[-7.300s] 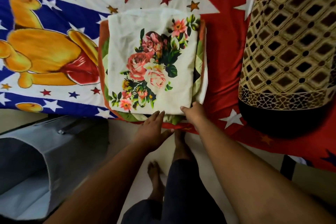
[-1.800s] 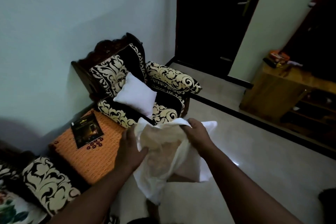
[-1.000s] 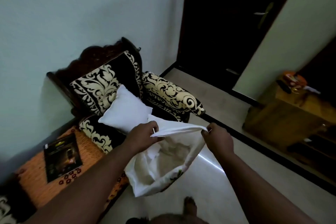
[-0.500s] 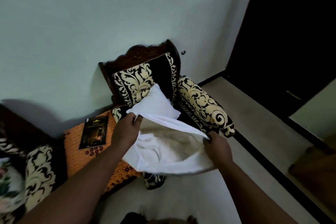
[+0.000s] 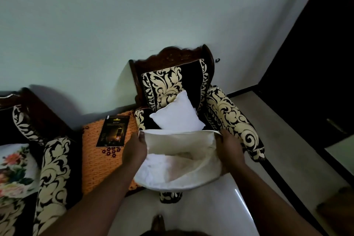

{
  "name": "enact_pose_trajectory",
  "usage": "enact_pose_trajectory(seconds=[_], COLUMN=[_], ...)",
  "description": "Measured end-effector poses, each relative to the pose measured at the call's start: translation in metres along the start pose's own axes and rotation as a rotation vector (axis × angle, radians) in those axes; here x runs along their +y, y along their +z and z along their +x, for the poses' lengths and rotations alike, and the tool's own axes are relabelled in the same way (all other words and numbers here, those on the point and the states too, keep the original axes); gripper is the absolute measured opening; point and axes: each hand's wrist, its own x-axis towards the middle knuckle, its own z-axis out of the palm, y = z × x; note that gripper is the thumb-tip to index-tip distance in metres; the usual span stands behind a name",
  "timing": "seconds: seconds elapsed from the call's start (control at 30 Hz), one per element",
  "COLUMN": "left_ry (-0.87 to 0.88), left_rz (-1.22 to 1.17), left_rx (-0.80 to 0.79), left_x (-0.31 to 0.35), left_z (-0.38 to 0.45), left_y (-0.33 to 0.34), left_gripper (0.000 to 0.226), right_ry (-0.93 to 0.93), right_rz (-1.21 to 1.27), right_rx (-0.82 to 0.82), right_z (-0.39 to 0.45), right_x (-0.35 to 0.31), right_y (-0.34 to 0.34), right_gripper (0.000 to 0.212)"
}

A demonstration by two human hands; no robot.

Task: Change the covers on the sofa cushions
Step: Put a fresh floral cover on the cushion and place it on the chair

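I hold a cream cushion cover spread open in front of me, its mouth facing the armchair. My left hand grips the left edge of the opening and my right hand grips the right edge. Just beyond the cover, a bare white cushion leans on the seat of a black-and-cream patterned armchair. The cover's lower edge hides the front of the seat.
An orange woven side table with a dark booklet stands left of the armchair. Further left is a matching sofa with a floral-covered cushion. A dark door is at the right, and pale floor lies below.
I have stepped closer to the armchair and the view has turned left. Both hands have pulled the cover's opening wider, now just in front of the white cushion.
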Motion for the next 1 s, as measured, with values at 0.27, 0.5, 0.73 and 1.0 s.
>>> enact_pose_trajectory(seconds=[0.27, 0.5, 0.73, 1.0], left_ry=[0.193, 0.214, 0.053, 0.022], left_rz=[0.146, 0.04, -0.13, -0.032], left_rx=[-0.07, -0.069, -0.158, -0.168], left_x=[0.001, 0.007, 0.003, 0.017], left_z=[0.048, 0.069, 0.098, 0.129], left_y=[-0.001, 0.003, 0.015, 0.043], left_gripper=[0.045, 0.047, 0.053, 0.05], right_ry=[0.026, 0.019, 0.031, 0.104], right_rz=[-0.216, -0.226, -0.306, -0.363], right_rx=[-0.031, -0.016, -0.146, -0.401], right_z=[0.034, 0.055, 0.087, 0.154], right_x=[-0.021, -0.046, -0.042, -0.013], right_y=[-0.004, 0.009, 0.029, 0.056], right_gripper=[0.026, 0.026, 0.03, 0.043])
